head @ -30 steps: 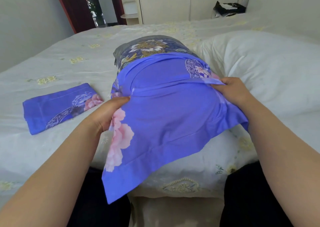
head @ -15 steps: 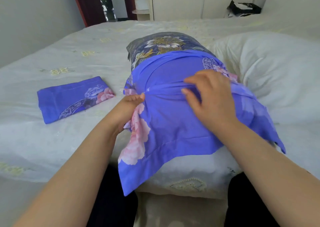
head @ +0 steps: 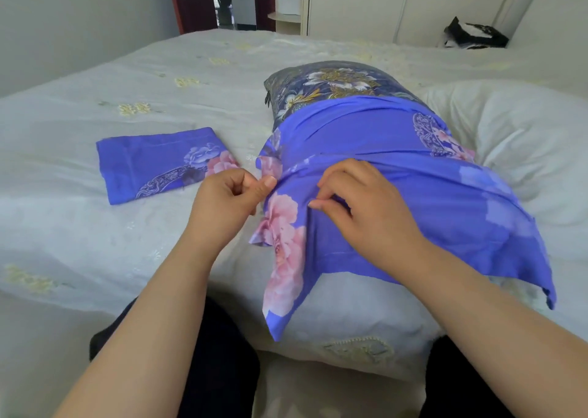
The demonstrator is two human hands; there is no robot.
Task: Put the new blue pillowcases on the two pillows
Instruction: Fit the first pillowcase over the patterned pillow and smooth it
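Observation:
A pillow (head: 334, 83) with a dark floral cover lies lengthwise on the bed, its far end bare. A blue pillowcase (head: 366, 137) with pink flowers covers its near part, and loose cloth hangs toward me. My left hand (head: 227, 194) pinches the pillowcase's left edge between thumb and fingers. My right hand (head: 366, 214) rests on top of the case with its fingertips pinching a fold near the left side. A second blue pillowcase (head: 156, 163) lies folded flat on the bed to the left. A white pillow (head: 515, 143) lies at the right, touching the first.
The bed (head: 95, 226) has a white sheet with pale yellow flowers. A black and white bag (head: 474, 34) sits at the far right corner. Cupboard doors (head: 366, 0) and a doorway with dark red curtains (head: 197, 0) stand beyond the bed. My dark-clothed knees are at the bed's near edge.
My right hand left the pillowcase's right edge and moved left across the top, close to my left hand. My left hand shifted slightly outward on the left edge. The camera view shifted left.

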